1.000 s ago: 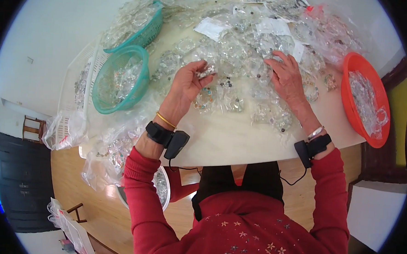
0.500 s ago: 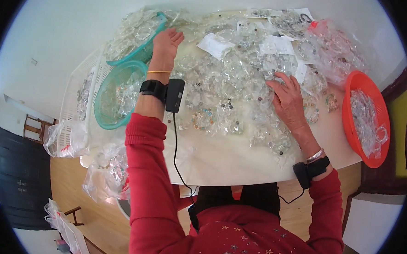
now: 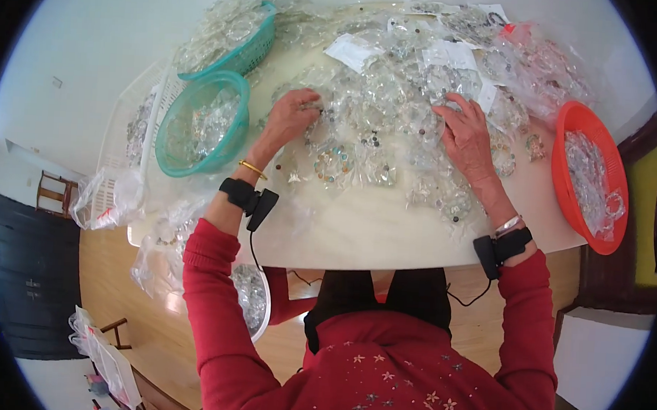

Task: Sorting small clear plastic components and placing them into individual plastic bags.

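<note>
A wide heap of beaded bracelets in clear plastic bags point(image 3: 370, 111) covers the middle of the white table. My left hand point(image 3: 292, 118) is at the heap's left edge, its fingers bent together over the bags. What lies under those fingertips is hidden. On the right side of the heap rests my right hand point(image 3: 466, 138), fingers curved but apart, the tips touching the bags. A bag with an orange and blue beaded bracelet point(image 3: 333, 163) lies in front, between my hands.
A teal basket point(image 3: 169, 159) with bagged pieces stands at the left, another teal basket point(image 3: 239, 58) tilted behind it. A white crate point(image 3: 167, 96) is farther left. An orange-red basket point(image 3: 618, 198) sits at the right edge. Below the table is a white-rimmed container point(image 3: 265, 306).
My left hand has come back from the tilted teal basket to the heap's left edge, its fingers now bent. My right hand has hardly moved. The view has shifted slightly.
</note>
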Demonstrator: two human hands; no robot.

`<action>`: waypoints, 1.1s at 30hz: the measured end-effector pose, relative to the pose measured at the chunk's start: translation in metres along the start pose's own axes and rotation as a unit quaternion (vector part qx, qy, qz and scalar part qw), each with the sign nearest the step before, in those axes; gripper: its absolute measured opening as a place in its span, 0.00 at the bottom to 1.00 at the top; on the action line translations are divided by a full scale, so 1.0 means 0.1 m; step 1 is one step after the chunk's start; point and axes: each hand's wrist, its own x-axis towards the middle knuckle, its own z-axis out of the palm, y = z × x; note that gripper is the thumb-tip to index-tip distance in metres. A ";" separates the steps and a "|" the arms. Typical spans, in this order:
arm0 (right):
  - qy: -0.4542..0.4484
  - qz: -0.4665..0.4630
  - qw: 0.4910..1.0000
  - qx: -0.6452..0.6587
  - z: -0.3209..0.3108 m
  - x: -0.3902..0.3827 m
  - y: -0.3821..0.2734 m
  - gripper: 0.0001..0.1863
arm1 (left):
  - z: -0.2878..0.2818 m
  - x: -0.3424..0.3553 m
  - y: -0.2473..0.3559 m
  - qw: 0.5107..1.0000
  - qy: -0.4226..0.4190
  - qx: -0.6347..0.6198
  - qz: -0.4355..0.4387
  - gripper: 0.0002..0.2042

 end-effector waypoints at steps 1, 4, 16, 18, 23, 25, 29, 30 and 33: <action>0.001 -0.005 1.000 -0.006 0.01 0.01 0.00 0.21 | -0.02 -0.07 0.00 0.995 -0.048 -0.090 -0.010 0.22; 0.009 -0.009 1.000 -0.007 0.00 0.01 0.01 0.22 | -0.05 -0.46 0.17 0.983 -0.058 -0.170 -0.028 0.22; 0.017 -0.005 1.000 -0.015 0.01 0.00 -0.05 0.24 | 0.09 -0.82 -0.17 0.984 0.164 0.066 -0.022 0.26; 0.010 -0.004 1.000 -0.014 0.00 0.00 -0.06 0.24 | 0.17 -0.64 -0.14 0.985 0.158 0.061 -0.025 0.28; 0.012 -0.001 1.000 -0.028 0.03 -0.01 0.02 0.24 | 0.44 -0.40 0.56 0.972 0.025 -0.231 -0.014 0.27; 0.002 -0.001 1.000 -0.028 0.02 -0.02 -0.02 0.25 | 0.34 -0.38 0.74 0.956 0.007 -0.294 -0.004 0.26; 0.012 -0.005 1.000 -0.026 0.05 -0.03 0.03 0.25 | 0.25 -0.21 0.67 0.954 0.026 -0.299 0.020 0.25; 0.010 -0.001 1.000 -0.029 0.04 -0.04 0.03 0.25 | 0.18 -0.11 0.55 0.981 0.082 -0.176 0.029 0.25; 0.016 -0.006 1.000 -0.023 0.02 0.00 -0.02 0.25 | 0.03 0.02 0.09 0.974 0.207 0.058 0.079 0.19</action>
